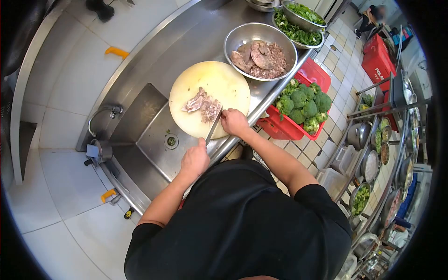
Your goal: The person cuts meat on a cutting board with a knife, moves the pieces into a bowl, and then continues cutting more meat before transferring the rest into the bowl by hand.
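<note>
A round, pale cutting board [189, 77] lies across the corner of the sink, with a small heap of partly chopped cooked meat [211, 110] on it. Across the board's near side runs a knife [213, 129], its far end beside the meat. My left hand [194, 161] is closed around the near end of the knife. At the other end, the curled fingers of my right hand [234, 122] press on the blade close to the meat. Beyond the board, a steel bowl [228, 52] contains minced meat and larger meat pieces [261, 55].
A steel sink basin [149, 123] with a drain and tap [115, 110] is at left. Bowls of leafy greens [298, 35] stand at the far end. On the right, a red crate [280, 128] holds broccoli [305, 105]; racks of food bowls [370, 165] are beyond. A person [371, 18] is in the background.
</note>
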{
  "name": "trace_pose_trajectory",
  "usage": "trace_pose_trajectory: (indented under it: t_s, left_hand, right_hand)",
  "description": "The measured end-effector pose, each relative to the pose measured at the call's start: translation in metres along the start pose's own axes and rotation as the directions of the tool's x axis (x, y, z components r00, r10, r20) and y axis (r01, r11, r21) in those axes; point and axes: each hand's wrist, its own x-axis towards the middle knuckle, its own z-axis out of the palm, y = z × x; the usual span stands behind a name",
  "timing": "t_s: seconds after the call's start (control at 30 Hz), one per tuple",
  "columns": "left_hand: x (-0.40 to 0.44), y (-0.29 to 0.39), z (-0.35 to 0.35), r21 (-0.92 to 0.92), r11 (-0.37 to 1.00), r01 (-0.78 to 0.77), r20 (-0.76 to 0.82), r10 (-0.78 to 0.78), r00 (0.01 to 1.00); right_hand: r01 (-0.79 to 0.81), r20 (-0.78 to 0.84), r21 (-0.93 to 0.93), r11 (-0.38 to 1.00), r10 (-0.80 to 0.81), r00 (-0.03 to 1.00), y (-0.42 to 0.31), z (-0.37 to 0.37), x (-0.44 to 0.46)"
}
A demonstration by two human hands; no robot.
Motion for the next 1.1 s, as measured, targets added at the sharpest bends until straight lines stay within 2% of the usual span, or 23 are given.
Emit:
trace_pose_trajectory:
  t_s: [0.17,0.3,0.4,0.63,0.8,0.9,1.03,1.07,1.1]
  left_hand:
    - [0.023,-0.008,0.038,-0.061,0.996,0.058,0.023,-0.056,0.998]
    - [0.034,-0.008,0.022,-0.118,0.993,0.026,0.020,-0.024,1.000]
    - [0.029,-0.012,0.009,-0.140,0.990,0.009,0.023,-0.006,1.000]
    - [0.032,-0.018,0.012,-0.157,0.987,0.031,0.058,-0.022,0.998]
    - [0.023,-0.011,0.021,-0.153,0.984,0.094,0.055,-0.087,0.995]
    - [0.037,-0.019,0.021,-0.175,0.983,0.048,0.060,-0.038,0.997]
    - [0.036,-0.043,0.014,-0.299,0.954,-0.026,-0.060,0.009,0.998]
    - [0.031,-0.055,0.020,-0.338,0.941,-0.039,-0.110,0.002,0.994]
    - [0.025,-0.066,0.022,-0.373,0.926,-0.054,-0.157,-0.006,0.988]
  right_hand:
    - [-0.008,-0.016,0.024,1.000,0.008,1.000,-0.001,0.007,0.002]
    - [0.005,-0.027,0.062,0.998,-0.003,1.000,0.005,0.011,0.005]
    - [-0.060,-0.028,0.171,0.984,0.065,0.997,0.005,0.006,0.000]
    - [-0.046,-0.002,0.039,0.998,0.046,0.999,0.000,0.007,0.004]
    - [-0.040,0.003,0.024,0.999,0.040,0.999,-0.002,0.006,0.003]
    - [-0.033,-0.005,0.043,0.999,0.033,0.999,-0.002,0.004,0.006]
    - [-0.044,0.015,0.164,0.985,0.042,0.999,0.003,0.001,0.008]
    - [-0.122,0.040,0.212,0.970,0.116,0.992,0.004,-0.002,0.006]
    - [-0.004,-0.103,0.193,0.981,0.024,0.994,0.003,-0.001,0.009]
